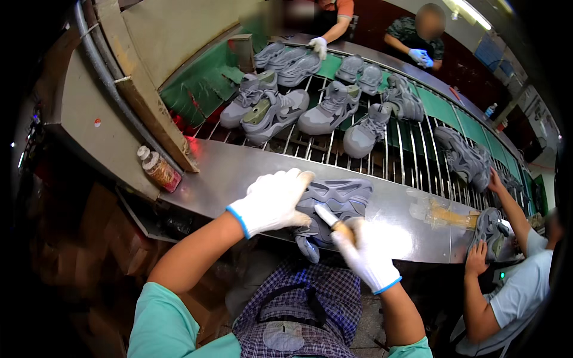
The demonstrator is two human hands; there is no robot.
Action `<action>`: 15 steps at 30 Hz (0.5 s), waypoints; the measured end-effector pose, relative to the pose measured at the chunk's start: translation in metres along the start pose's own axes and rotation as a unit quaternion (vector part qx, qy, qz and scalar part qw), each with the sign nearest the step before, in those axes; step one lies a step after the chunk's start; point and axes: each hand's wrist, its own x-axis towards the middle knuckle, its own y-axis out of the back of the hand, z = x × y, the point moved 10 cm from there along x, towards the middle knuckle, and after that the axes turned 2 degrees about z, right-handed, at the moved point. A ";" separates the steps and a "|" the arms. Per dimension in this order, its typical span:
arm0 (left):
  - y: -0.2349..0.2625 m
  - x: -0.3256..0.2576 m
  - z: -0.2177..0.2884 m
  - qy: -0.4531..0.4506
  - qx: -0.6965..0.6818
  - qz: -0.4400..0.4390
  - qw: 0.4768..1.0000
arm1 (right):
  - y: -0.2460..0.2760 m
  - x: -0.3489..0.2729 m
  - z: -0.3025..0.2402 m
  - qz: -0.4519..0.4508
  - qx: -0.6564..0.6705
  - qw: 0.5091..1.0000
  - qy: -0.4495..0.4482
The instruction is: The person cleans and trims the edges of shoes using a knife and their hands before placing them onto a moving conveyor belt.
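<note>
On the steel ledge right before me a grey sneaker (340,200) lies on its side, its sole edge away from me. My left hand (274,200), in a white knit glove with a blue cuff, grips its left end, fingers on top and thumb lower down. My right hand (367,250), gloved alike, is closed round the wooden handle of a tool with a pale, blade-like end (325,215). That end lies over the upper of the sneaker. Whether it touches the shoe I cannot tell.
Beyond the ledge (227,170), several grey sneakers (331,110) stand on a metal-bar conveyor (412,161). A plastic bottle (158,169) stands at the left post. A co-worker at right handles shoes (489,230); another's gloved hand (319,46) reaches in across the conveyor, and a third person stands there.
</note>
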 end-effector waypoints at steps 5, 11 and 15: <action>-0.015 0.047 0.015 -0.061 0.024 -0.115 0.991 | -0.022 0.029 -0.039 0.005 -0.077 0.997 -0.012; -0.013 0.039 0.021 -0.107 -0.035 -0.082 0.990 | 0.027 0.005 0.028 0.061 -0.145 0.985 -0.068; -0.017 0.044 0.030 -0.114 -0.040 -0.096 0.988 | 0.034 -0.012 0.048 0.034 -0.159 0.981 -0.105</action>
